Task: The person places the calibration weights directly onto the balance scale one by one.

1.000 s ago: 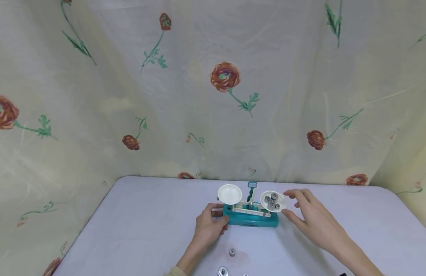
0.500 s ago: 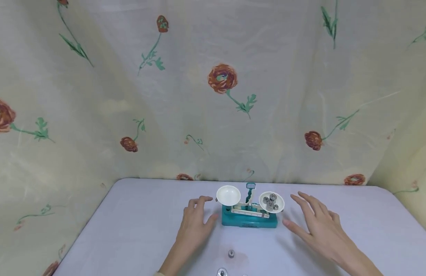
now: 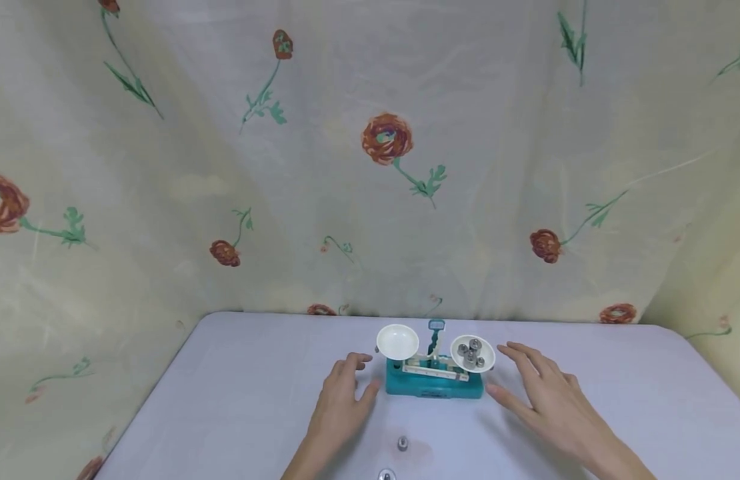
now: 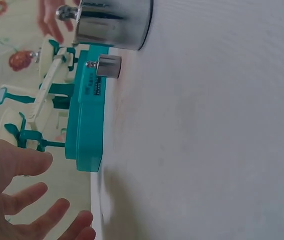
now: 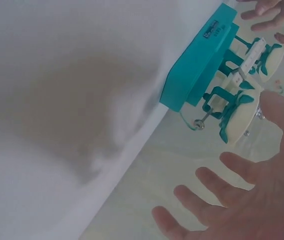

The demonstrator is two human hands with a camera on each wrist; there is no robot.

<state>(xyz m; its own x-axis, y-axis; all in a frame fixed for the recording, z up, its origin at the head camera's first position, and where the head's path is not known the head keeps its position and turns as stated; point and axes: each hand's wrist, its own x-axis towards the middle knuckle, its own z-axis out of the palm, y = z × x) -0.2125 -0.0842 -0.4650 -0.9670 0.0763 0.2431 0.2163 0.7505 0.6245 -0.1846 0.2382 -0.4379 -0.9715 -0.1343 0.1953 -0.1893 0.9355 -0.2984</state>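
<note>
- The balance scale (image 3: 435,385) stands on the counter (image 3: 256,387), lower centre of the head view, between the hands.
- Left hand (image 3: 337,407) and right hand (image 3: 550,403) hold nothing, fingers spread just beside it, probably leaving the beam (image 3: 435,369) free.
- The right pan (image 3: 489,355) sits lower than the left pan (image 3: 397,342), presumably because metal weights (image 3: 471,356) load it.
- A small weight (image 3: 403,443) and a larger weight (image 3: 387,475) stand near the bottom edge.
</note>
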